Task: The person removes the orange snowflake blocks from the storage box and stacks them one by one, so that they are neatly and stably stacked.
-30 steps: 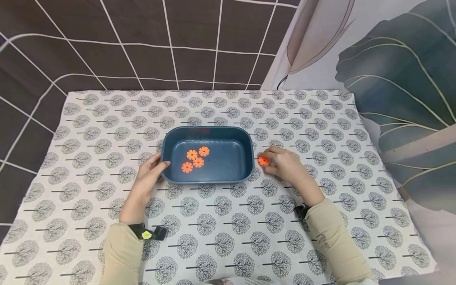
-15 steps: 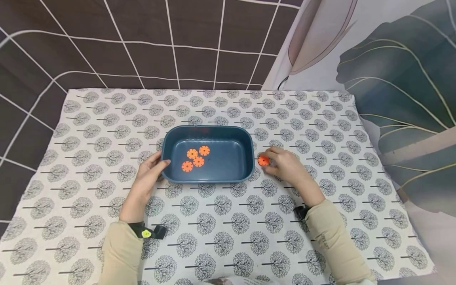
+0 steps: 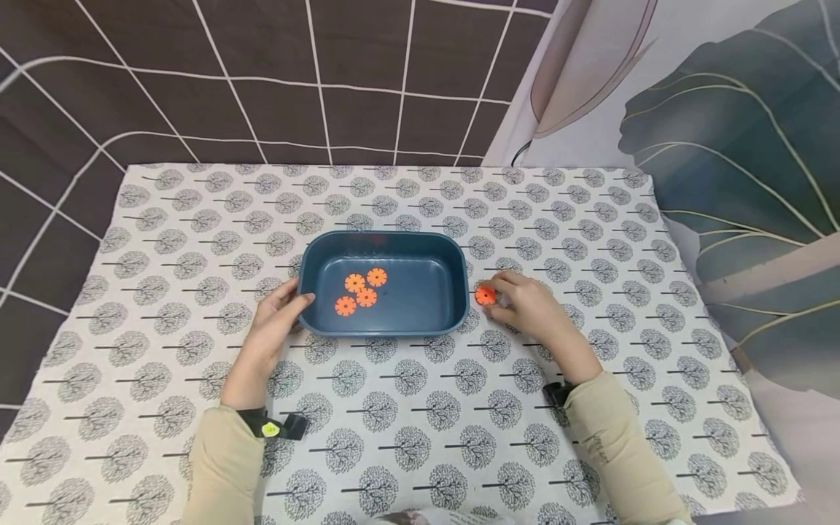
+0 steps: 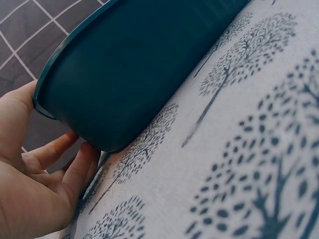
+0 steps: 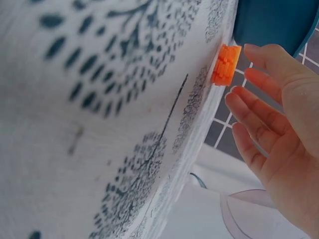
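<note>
A dark blue-green rectangular basin (image 3: 420, 292) rests on the patterned tablecloth, with several flat orange notched discs (image 3: 355, 283) lying on its floor toward the left. My left hand (image 3: 272, 328) grips the basin's left end, thumb over the rim and the other fingers against the outer wall, as the left wrist view shows. Beside the basin's right end, a short stack of orange discs (image 5: 226, 65) stands on the cloth. Close to that stack is my right hand (image 3: 523, 305). In the right wrist view, its thumb and loosely bent fingers appear slightly apart from the stack.
The white tablecloth (image 3: 407, 423) with grey trees covers the table. A dark tiled-pattern curtain (image 3: 262, 109) hangs behind its far edge. Leaf-patterned cloth (image 3: 735, 160) hangs at the right. Each wrist carries a black strap with a camera.
</note>
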Tool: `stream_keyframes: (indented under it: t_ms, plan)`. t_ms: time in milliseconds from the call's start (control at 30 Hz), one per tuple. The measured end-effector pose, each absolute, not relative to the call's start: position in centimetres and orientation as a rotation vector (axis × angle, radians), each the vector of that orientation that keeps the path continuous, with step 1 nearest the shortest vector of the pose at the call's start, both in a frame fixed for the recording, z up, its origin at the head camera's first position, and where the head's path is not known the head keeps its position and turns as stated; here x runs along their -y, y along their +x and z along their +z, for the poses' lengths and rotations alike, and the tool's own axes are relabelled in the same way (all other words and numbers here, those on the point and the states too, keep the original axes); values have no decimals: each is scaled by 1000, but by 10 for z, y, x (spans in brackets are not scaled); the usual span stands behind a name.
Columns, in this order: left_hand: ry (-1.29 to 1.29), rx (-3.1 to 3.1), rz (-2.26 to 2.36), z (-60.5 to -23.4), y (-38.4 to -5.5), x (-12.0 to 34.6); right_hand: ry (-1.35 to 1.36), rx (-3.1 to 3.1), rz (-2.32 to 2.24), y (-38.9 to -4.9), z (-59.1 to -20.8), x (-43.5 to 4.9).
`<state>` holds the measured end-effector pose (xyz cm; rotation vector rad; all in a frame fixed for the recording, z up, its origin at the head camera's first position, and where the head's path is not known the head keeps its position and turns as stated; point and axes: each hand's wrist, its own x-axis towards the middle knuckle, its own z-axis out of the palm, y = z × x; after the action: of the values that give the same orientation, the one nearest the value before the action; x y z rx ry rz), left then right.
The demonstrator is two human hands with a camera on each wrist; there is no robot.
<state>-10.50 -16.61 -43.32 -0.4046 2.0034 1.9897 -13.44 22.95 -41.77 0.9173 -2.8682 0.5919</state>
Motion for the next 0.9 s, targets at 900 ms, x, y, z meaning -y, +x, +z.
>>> stream_keyframes:
  t_ms: [900]
  plan:
    - [-368,-1979,2020,-432,-104,167,793,2769,774,-145,-398,-211]
